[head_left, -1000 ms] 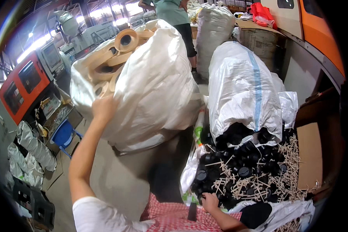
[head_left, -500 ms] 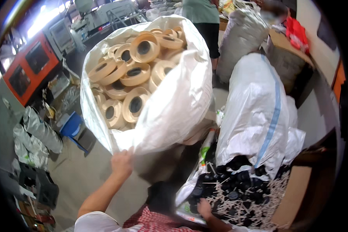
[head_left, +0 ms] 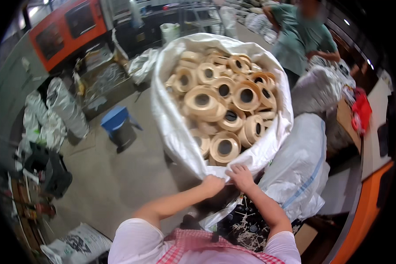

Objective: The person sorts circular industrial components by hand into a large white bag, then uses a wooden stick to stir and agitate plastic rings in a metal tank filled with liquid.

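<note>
A large white woven sack (head_left: 174,132) stands in front of me, its mouth spread wide. It is full of cream-coloured plastic rings (head_left: 225,148), round with dark centres, heaped loosely. My left hand (head_left: 212,185) is closed in a fist on the near rim of the sack. Just beside it, my right hand (head_left: 241,177) grips the same rim, its fingers folded over the edge. The sack's bottom is hidden beneath its bulging sides.
At the right lies another white sack with a blue stripe (head_left: 306,187), above black pieces and pale sticks (head_left: 251,229). A blue stool (head_left: 114,118) stands left. Behind the sack is a person in a green shirt (head_left: 295,35). An orange machine (head_left: 68,33) stands far left.
My right hand has come up from the black pieces to the sack's rim, beside my left hand. The view has turned, and the person behind now shows more fully.
</note>
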Available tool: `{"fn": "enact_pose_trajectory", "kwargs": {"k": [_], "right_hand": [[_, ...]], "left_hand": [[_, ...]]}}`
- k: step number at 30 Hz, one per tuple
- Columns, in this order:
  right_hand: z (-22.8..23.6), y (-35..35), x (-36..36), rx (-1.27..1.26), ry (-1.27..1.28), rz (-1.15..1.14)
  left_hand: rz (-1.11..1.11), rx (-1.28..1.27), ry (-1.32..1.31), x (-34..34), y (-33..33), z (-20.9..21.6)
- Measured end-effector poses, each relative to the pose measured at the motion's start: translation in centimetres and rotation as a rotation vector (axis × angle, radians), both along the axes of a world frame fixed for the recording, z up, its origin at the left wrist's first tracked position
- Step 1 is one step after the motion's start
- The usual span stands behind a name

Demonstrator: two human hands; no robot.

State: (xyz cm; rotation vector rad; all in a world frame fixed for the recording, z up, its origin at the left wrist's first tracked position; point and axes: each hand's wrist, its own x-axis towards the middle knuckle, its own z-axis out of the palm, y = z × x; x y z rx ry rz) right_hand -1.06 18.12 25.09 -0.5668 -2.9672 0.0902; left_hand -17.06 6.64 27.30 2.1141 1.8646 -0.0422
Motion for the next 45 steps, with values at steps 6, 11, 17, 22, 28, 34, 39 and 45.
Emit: {"fn": "enact_pose_trajectory", "kwargs": {"k": [6, 11, 17, 22, 28, 34, 39, 45], "right_hand": [[0.4, 0.2, -0.7, -0.071, -0.232, -0.136], [0.6, -0.1, -0.7, -0.118, -0.104, -0.249], [3.1, 0.5, -0.8, -0.168, -0.094, -0.251], [4.5, 4.6, -5.2, -0.968, 0.274, -0.504], [-0.5, 7.3, -17.2, -1.100, 0.861, -0.699], [-0.4, 11.7, -33.6, -0.733, 1.302, -0.985], [-1.4, 25.5, -42.7, -0.597, 1.292, -1.152], [-0.4, 32.9, -55.8, -0.733, 0.819, -1.061]], "left_hand": [[-0.045, 0.529, 0.146, -7.0, 0.0, 2.7], [0.005, 0.365, 0.018, -14.9, -0.7, 3.0], [0.028, 0.499, -0.176, -15.2, -4.6, 3.0], [0.023, 0.313, -0.188, -15.9, -4.8, 5.6], [0.268, 0.531, -0.422, -21.5, -0.6, 7.8], [0.863, 0.560, -0.448, -35.2, 10.2, 3.8], [1.056, 0.148, -1.164, -43.5, 14.3, 0.0], [0.971, 0.127, -1.172, -48.1, 9.4, 2.3]]}}
